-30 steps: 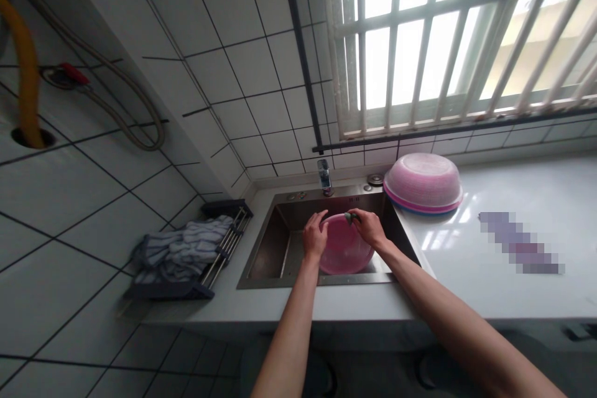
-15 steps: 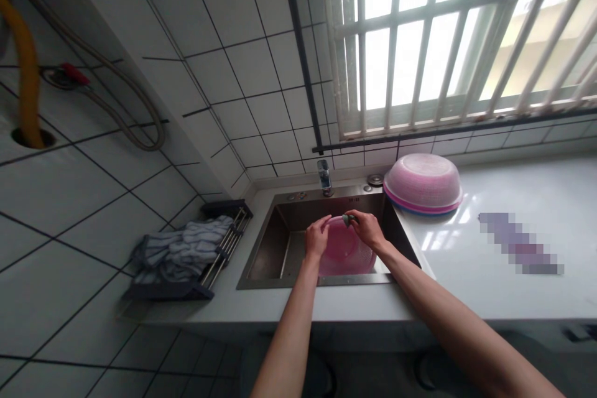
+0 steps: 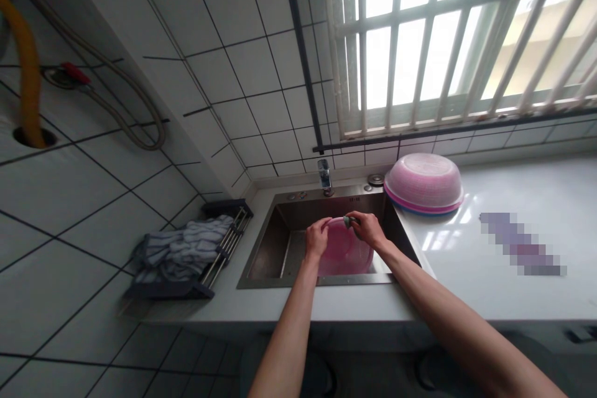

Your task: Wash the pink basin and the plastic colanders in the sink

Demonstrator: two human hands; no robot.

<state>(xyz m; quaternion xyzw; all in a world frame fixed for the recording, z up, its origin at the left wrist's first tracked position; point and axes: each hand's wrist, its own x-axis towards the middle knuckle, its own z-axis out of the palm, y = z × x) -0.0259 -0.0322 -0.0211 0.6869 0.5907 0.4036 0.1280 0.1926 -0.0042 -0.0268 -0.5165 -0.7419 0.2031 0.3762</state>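
A pink plastic basin [image 3: 345,255] stands tilted in the steel sink [image 3: 268,249], its open side towards me. My left hand [image 3: 317,237] is closed on the basin's upper left rim. In my right hand [image 3: 367,228] is a small greenish scouring pad [image 3: 347,221], pressed against the rim at the top right. Most of the pad is hidden by my fingers. Behind the basin, the faucet [image 3: 324,175] rises at the back edge of the sink.
Upturned pink basins [image 3: 423,180] are stacked on the counter right of the sink. Farther right lies a blurred-out item [image 3: 522,245]. Striped cloth [image 3: 186,242] covers a rack [image 3: 228,242] at the left. A barred window [image 3: 420,43] is above the counter.
Both hands keep their hold at nearly the same spots. The basin's lower right side has shifted slightly left.
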